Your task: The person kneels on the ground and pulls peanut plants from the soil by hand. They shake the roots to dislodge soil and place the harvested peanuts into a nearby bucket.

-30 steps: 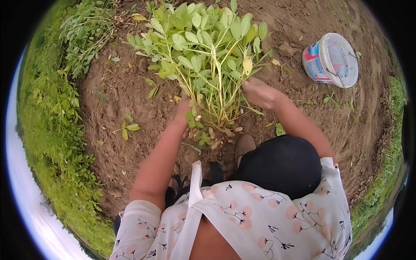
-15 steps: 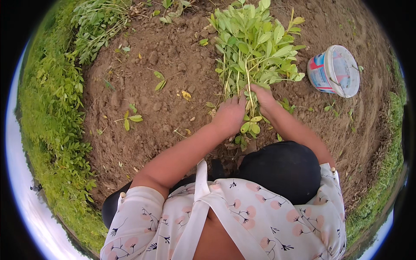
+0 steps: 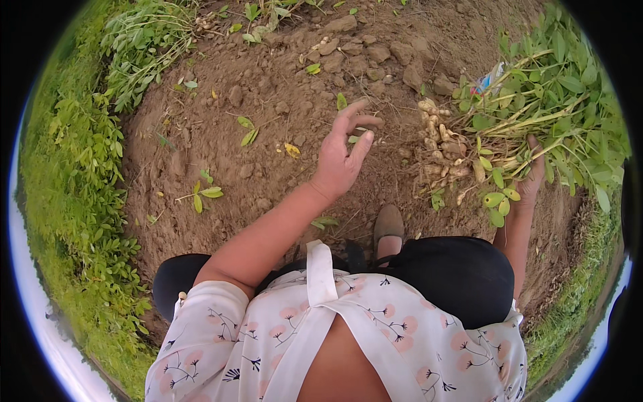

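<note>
A bunch of peanut plants (image 3: 562, 94) is gripped by the stems in my right hand (image 3: 531, 175), out to the right. Its leafy tops point right, and the roots with a cluster of pale peanut pods (image 3: 439, 144) face left toward the middle. Leaves and stems partly cover my right fingers. My left hand (image 3: 340, 153) hovers over the soil with fingers apart and holds nothing. A gap of bare soil lies between it and the pods. Behind the bunch, only a small blue and red patch of the bucket (image 3: 489, 79) shows.
Brown, cloddy soil (image 3: 221, 134) spreads before me, with scattered loose leaves and a yellow leaf (image 3: 292, 150). Pulled plants (image 3: 144, 43) lie at the far left, beside a dense green crop row (image 3: 80, 201). My shoe (image 3: 388, 222) is at the near middle.
The peanut bunch has swung from the middle to the right and turned, so its pods now show. My left hand has let go and opened. The bunch now hides most of the bucket.
</note>
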The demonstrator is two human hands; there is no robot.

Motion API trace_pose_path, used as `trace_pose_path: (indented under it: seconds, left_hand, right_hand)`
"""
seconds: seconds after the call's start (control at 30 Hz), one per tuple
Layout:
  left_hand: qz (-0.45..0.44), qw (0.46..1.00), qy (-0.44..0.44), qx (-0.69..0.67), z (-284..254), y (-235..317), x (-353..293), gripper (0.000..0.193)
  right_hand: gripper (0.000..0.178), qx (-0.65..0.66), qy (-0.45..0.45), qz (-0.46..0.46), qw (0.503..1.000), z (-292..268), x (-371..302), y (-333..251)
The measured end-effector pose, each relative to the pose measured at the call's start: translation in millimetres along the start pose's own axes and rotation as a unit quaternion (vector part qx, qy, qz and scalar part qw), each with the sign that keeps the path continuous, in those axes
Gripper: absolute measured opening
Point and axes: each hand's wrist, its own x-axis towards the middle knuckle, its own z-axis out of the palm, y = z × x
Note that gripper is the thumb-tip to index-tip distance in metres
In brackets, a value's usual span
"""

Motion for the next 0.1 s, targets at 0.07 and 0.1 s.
trace_pose_path:
  seconds: [0.07, 0.1]
  left_hand:
    - [-0.057, 0.998, 0.007, 0.001, -10.7, -24.8, 5.3, 0.044]
    - [-0.092, 0.996, 0.015, 0.001, -17.1, -43.7, 7.3, 0.042]
  right_hand:
    - [0.038, 0.008, -0.028, -0.084, 0.996, -35.9, -31.8, -49.5]
    - [0.038, 0.013, -0.045, -0.12, 0.992, -55.8, -52.1, -68.4]
